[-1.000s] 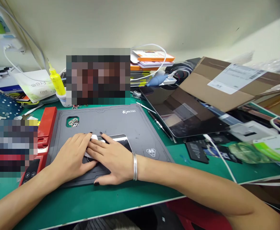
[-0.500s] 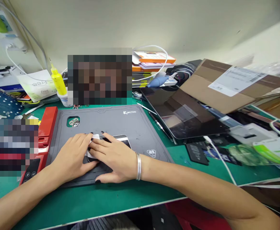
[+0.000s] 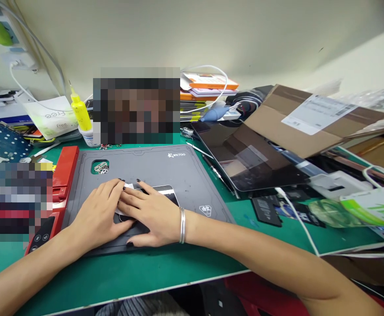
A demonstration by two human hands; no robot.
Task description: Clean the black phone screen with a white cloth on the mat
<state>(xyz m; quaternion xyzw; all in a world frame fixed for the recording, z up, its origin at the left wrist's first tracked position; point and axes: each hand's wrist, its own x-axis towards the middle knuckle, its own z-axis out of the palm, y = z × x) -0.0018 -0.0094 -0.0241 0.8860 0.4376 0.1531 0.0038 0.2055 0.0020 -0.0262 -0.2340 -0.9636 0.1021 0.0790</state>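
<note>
A dark phone (image 3: 167, 193) lies screen-up on a grey work mat (image 3: 179, 169) in front of me. My left hand (image 3: 98, 213) rests flat on the phone's left end, its fingertips on a small white wipe (image 3: 128, 186). Crossing in from the right, my right hand (image 3: 147, 213) lies with its fingers stretched over the middle of the phone, touching the same wipe and the left hand's fingers. Neither hand grips anything. A silver bangle (image 3: 181, 225) sits on my right wrist. Most of the phone is hidden under the two hands.
A red tool case (image 3: 63, 173) lies along the mat's left edge. A yellow bottle (image 3: 80, 115) stands behind it. A dark tablet (image 3: 251, 158), a cardboard box (image 3: 310, 123), cables and packets crowd the right. The green table's front edge (image 3: 179, 285) is close.
Both hands have stayed on the phone, with the fingers shifting slightly over the white wipe. The view has drifted a little.
</note>
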